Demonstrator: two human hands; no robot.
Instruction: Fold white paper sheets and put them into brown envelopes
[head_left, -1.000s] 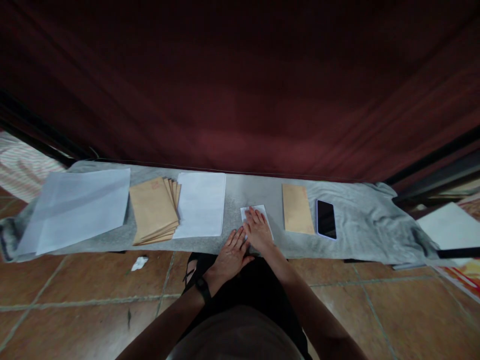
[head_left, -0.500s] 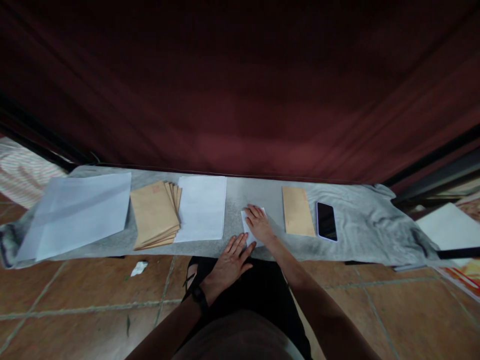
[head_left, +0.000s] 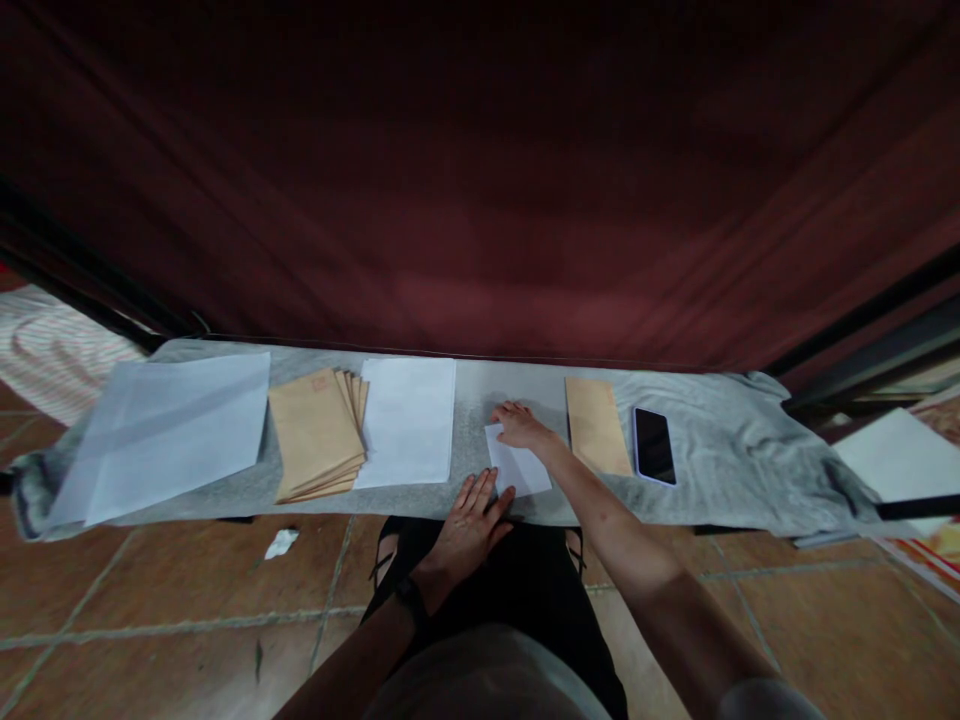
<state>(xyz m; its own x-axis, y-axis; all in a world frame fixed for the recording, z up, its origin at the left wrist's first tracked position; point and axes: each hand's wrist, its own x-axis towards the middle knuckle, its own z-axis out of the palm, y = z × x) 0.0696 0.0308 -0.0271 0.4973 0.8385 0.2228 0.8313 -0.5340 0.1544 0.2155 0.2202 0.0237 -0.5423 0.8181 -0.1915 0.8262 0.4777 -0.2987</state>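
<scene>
Several brown envelopes (head_left: 313, 430), red mark (head_left: 320, 383) unreadable; left fingers (head_left: 484, 484) apart, right fingers (head_left: 513, 408) on white paper (head_left: 523, 472), grip unclear

Left hand (head_left: 466, 525) palm down at the near edge of the bench (head_left: 712, 450), fingers straight, slightly apart, thumb out towards the right. Left forearm (head_left: 356, 650) angles up from below. Right hand (head_left: 523, 428) farther in, nearer the far edge, fingers bent leftward, grip unclear. Right forearm (head_left: 637, 550) slants across the near edge, wrist low.
</scene>
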